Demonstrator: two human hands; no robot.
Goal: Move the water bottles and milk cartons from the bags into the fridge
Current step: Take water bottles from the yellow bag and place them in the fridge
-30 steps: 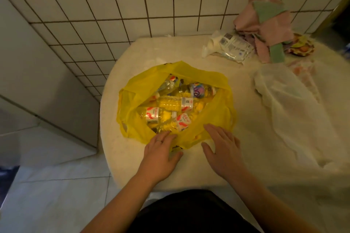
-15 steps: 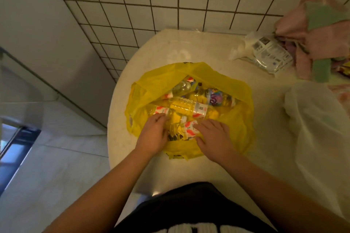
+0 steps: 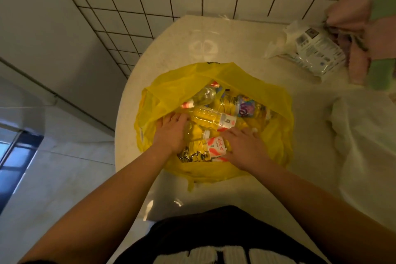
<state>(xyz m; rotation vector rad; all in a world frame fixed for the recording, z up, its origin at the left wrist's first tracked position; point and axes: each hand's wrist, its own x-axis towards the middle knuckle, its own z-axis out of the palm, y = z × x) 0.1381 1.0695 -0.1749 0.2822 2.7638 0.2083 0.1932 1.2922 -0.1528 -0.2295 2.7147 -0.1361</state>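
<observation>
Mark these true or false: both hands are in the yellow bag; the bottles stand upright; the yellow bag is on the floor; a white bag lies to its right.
1. The left hand and right hand both reach into the yellow bag. True.
2. The bottles in the bag stand upright. False: they lie on their sides, piled across each other.
3. The yellow bag sits on the floor. False: it sits on the pale table, near the edge closest to the person.
4. A white bag lies to the right of the yellow bag on the same table. True.
</observation>
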